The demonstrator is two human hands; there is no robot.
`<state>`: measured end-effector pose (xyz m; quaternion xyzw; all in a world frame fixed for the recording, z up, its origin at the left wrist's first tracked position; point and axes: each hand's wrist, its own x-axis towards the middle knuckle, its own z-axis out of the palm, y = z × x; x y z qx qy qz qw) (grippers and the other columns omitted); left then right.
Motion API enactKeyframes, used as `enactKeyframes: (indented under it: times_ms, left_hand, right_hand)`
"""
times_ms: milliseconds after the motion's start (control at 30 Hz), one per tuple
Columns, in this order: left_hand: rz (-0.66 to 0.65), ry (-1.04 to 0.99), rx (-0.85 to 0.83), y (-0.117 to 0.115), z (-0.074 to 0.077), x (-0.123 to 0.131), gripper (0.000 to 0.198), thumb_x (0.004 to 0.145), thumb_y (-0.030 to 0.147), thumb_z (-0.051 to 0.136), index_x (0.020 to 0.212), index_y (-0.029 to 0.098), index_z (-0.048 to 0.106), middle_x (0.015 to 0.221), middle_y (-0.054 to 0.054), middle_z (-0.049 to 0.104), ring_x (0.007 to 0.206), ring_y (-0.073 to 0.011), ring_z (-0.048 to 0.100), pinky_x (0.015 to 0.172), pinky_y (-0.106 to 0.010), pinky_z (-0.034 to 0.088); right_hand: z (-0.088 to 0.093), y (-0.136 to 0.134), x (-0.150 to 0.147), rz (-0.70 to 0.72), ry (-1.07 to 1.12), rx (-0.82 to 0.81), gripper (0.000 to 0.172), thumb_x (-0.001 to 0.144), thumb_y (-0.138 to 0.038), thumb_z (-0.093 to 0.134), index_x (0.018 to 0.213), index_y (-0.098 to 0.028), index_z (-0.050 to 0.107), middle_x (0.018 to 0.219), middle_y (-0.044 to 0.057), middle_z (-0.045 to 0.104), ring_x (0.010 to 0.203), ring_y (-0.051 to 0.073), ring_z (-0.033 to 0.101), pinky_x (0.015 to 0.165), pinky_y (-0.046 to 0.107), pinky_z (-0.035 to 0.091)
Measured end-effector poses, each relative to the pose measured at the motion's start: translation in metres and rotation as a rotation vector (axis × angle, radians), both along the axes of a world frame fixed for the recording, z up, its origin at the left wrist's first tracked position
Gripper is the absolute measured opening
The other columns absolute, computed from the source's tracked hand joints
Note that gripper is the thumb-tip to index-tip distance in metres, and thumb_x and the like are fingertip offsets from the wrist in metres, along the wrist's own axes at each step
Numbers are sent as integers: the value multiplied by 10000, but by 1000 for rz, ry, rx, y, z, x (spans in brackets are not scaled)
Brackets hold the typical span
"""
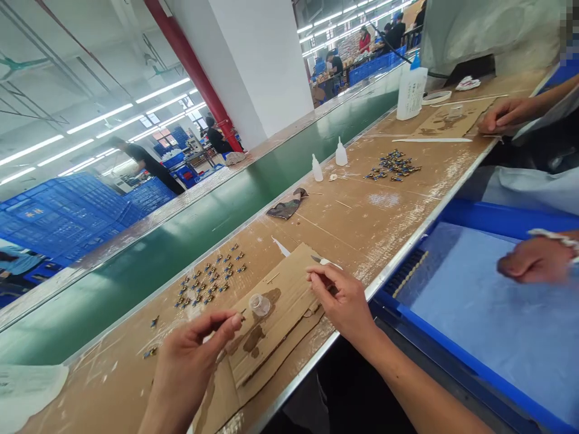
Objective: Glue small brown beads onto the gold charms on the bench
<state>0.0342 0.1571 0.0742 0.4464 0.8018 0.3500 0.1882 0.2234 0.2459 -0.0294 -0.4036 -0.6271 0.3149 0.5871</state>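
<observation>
My left hand (194,352) pinches a small dark part (243,314) between thumb and forefinger, just left of a small clear glass jar (259,305). The jar stands on a piece of cardboard (289,283) marked with dark wet stains. Over the cardboard's right side is my right hand (341,298), its thumb and fingertips pressed together; whatever is between them is too small to make out. A knife (323,261) with a pale handle lies just beyond those fingers. Several small blue and gold parts (212,277) are spread on the table beyond my left hand.
Two white dropper bottles (317,169) and a camouflage cloth (288,205) are farther along the table. Another pile of small parts (393,166) lies near a large white bottle (411,90). At right, a co-worker's hand (536,259) is over a blue tray (456,328). A green conveyor belt (244,202) runs alongside.
</observation>
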Motion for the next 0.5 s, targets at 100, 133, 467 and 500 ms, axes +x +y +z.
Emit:
enactKeyframes:
  times_ms: [100, 133, 467, 500]
  left_hand:
    - [145, -214, 87, -35, -8, -11, 355, 493, 513, 790, 677, 218, 722, 668, -11, 669, 717, -180, 591, 688, -243, 462]
    - [187, -272, 117, -48, -11, -16, 353, 490, 503, 800, 666, 209, 718, 649, -7, 655, 710, -165, 583, 690, -225, 461]
    - [570, -470, 263, -155, -49, -60, 387, 463, 455, 845, 693, 168, 725, 639, -10, 661, 671, -106, 568, 678, -166, 454]
    - [590, -465, 264, -160, -51, -62, 387, 463, 455, 845, 695, 169, 725, 644, -6, 664, 663, -100, 566, 673, -160, 452]
  right_hand:
    - [-6, 0, 0, 22, 13, -16, 196, 859, -269, 477, 905, -171, 641, 784, 27, 646, 644, 93, 609, 629, 212, 503]
    - [-8, 0, 0, 31, 17, -28, 201, 858, -286, 486, 910, -170, 641, 786, 31, 647, 646, 99, 614, 629, 218, 506]
    - [-10, -14, 3, -98, -155, 11, 226, 818, -365, 541, 925, -205, 660, 810, 27, 688, 675, 93, 658, 644, 164, 507]
    - [-9, -16, 3, -123, -200, 32, 226, 824, -363, 535, 934, -209, 659, 822, 28, 688, 688, 88, 657, 657, 160, 503]
